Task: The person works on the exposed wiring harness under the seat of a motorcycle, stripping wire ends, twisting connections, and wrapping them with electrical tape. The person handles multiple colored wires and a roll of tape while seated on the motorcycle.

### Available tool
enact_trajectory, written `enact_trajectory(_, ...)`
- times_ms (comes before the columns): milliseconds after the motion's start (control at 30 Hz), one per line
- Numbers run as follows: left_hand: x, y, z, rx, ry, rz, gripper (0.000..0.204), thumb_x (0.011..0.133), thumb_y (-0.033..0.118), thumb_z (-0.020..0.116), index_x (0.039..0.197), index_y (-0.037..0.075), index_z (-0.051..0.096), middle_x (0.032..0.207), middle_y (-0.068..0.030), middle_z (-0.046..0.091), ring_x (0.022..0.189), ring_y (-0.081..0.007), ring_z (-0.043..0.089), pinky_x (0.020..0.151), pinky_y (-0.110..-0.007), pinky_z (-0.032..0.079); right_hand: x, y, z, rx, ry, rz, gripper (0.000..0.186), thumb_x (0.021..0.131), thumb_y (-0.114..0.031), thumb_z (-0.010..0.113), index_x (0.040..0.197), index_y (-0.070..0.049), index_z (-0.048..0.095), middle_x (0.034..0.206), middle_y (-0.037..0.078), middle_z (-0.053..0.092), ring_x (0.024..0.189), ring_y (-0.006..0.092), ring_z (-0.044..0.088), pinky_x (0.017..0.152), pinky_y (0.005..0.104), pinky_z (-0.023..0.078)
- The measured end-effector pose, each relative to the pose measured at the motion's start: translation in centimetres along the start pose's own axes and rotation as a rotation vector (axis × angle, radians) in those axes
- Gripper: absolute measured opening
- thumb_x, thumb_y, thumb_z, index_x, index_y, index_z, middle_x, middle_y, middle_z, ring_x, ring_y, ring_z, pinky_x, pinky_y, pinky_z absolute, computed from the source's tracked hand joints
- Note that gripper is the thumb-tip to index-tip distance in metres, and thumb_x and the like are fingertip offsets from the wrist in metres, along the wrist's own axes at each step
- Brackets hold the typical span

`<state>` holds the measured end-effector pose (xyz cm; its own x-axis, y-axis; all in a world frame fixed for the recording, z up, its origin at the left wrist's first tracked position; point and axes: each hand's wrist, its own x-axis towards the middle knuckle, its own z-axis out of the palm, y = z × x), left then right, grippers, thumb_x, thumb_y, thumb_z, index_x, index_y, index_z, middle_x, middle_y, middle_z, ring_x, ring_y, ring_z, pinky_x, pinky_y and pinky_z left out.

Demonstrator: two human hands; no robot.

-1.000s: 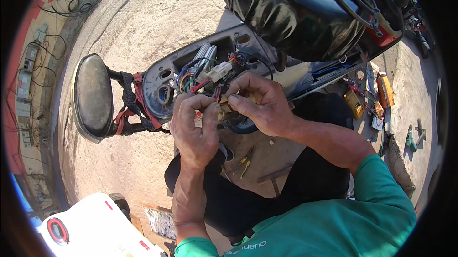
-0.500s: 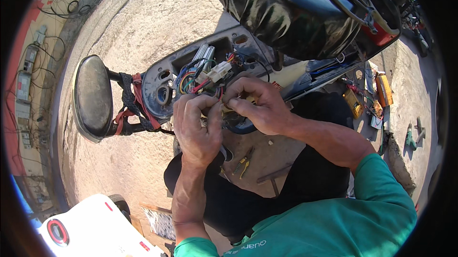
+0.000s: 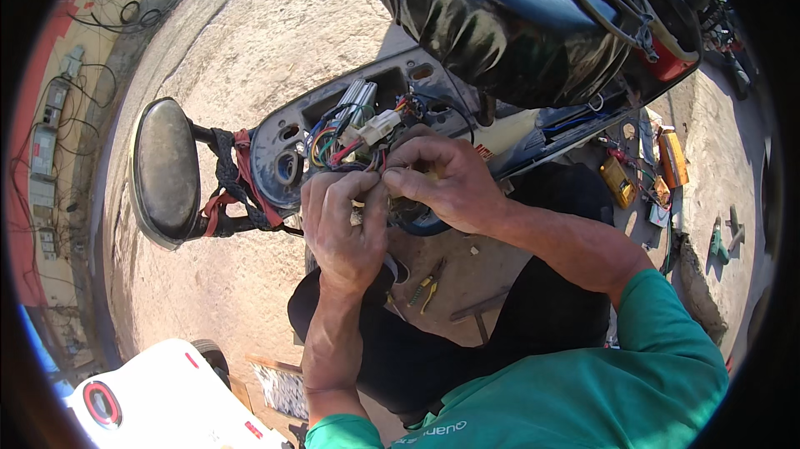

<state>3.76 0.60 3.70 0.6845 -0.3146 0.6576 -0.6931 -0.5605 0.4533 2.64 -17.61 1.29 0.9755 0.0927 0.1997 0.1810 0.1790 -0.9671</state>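
Note:
Both hands meet in front of the opened body of a scooter-like vehicle (image 3: 271, 128), fingertips almost touching. My left hand (image 3: 346, 220) is pinched closed on a thin wire at the near edge of the wiring bundle. From the other side my right hand (image 3: 446, 178) pinches at the same spot, thumb against forefinger; the wire's end is hidden by the fingers. Just beyond them lie coloured wires (image 3: 327, 142), a white plug connector (image 3: 379, 127) and a finned metal controller box (image 3: 357, 97). A black covered seat (image 3: 500, 24) is tipped up behind.
A padded backrest (image 3: 167, 170) juts out at left, tied with straps (image 3: 243, 170). Pliers with yellow handles (image 3: 430, 289) and a T-shaped metal tool (image 3: 479, 311) lie on the ground between my knees. A yellow meter (image 3: 617, 181) and a green power tool (image 3: 718, 242) lie at right.
My fingertips have drawn slightly closer together, the right hand shifting a little to the left. The wiring and the vehicle look the same.

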Motion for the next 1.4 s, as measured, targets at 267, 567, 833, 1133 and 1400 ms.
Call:
enact_trajectory(267, -0.5, 0.6, -0.6, -0.152, 0.05, -0.098, 0.031, 0.081, -0.008, 0.079, 0.109, 0.002, 0.072, 0.097, -0.0103, 0.07, 0.085, -0.0217, 0.068, 0.075, -0.032, 0.055, 0.2, 0.7, 0.5, 0.128, 0.003, 0.005, 0.011, 0.101, -0.008, 0.069, 0.105, 0.002, 0.07, 0.107, 0.004, 0.063, 0.094, 0.0103, 0.064, 0.079, 0.0286, 0.053)
enact_trajectory(567, -0.4, 0.1, -0.6, -0.155, 0.064, -0.057, 0.023, 0.084, -0.01, 0.076, 0.104, 0.0, 0.073, 0.098, -0.0116, 0.069, 0.088, -0.0216, 0.067, 0.078, -0.032, 0.054, 0.2, 0.5, 0.7, 0.204, 0.008, 0.03, 0.015, 0.096, -0.014, 0.076, 0.102, 0.0, 0.072, 0.103, 0.003, 0.063, 0.091, 0.0092, 0.064, 0.077, 0.0271, 0.052)
enact_trajectory(833, -0.7, 0.2, -0.7, -0.21, 0.02, -0.088, 0.022, 0.086, -0.008, 0.073, 0.106, 0.001, 0.073, 0.1, -0.0123, 0.07, 0.091, -0.0234, 0.068, 0.081, -0.033, 0.054, 0.3, 0.9, 1.2, 0.147, 0.044, 0.004, 0.018, 0.091, -0.014, 0.081, 0.097, -0.001, 0.071, 0.101, 0.003, 0.064, 0.084, 0.0085, 0.064, 0.072, 0.0263, 0.051)
enact_trajectory(1133, 0.3, -1.8, -3.1, 0.079, 0.185, -0.139, 0.023, 0.088, -0.007, 0.074, 0.11, 0.002, 0.073, 0.102, -0.0127, 0.071, 0.092, -0.0261, 0.07, 0.083, -0.036, 0.056, 0.5, 0.9, 0.9, -0.143, 0.069, -0.174, 0.015, 0.092, -0.01, 0.077, 0.095, -0.001, 0.066, 0.101, 0.006, 0.06, 0.086, 0.014, 0.062, 0.071, 0.0296, 0.051)
enact_trajectory(1400, 0.5, -5.2, -3.3, 0.34, 0.105, -0.271, 0.025, 0.079, 0.001, 0.08, 0.102, 0.001, 0.071, 0.114, -0.0154, 0.065, 0.11, -0.0352, 0.062, 0.095, -0.047, 0.05, 0.4, 0.3, 0.8, -0.248, 0.035, -0.277, 0.018, 0.095, -0.016, 0.075, 0.099, -0.003, 0.064, 0.105, 0.009, 0.06, 0.099, 0.0229, 0.062, 0.09, 0.0371, 0.049)
